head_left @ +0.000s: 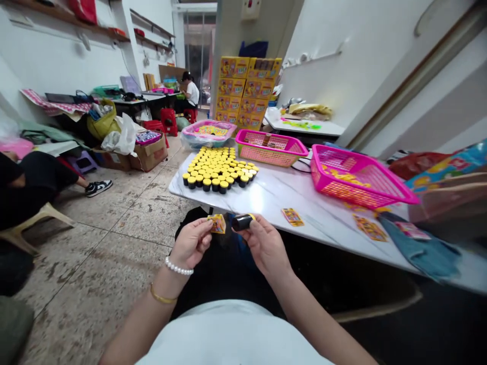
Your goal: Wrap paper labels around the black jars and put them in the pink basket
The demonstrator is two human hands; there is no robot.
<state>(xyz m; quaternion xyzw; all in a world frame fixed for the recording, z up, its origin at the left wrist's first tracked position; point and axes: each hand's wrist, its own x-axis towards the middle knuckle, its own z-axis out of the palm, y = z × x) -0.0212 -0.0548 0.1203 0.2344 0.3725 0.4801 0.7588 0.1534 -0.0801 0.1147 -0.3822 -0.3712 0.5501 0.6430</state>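
My left hand (193, 241) pinches a small, brightly printed sticker or label (218, 223) between thumb and fingers. Facing it, my right hand (265, 243) grips a small black cylinder with a yellow end (241, 222), lying on its side in the fingers. A narrow gap separates label and cylinder. Both hands are in front of the table's near edge, above my lap. On the white marbled table (262, 195) stand many black cylinders with yellow caps (215, 170), upright and packed together. A small stack of printed labels (292, 217) lies right of my right hand.
Two pink baskets (272, 158) (395, 185) stand along the table, the right one with yellow pieces. More labels (370, 227) and a blue cloth (422, 248) lie at right. Yellow printed boxes (243, 94) are stacked behind. A person (190, 94) sits far off; another's leg (49, 170) shows at left.
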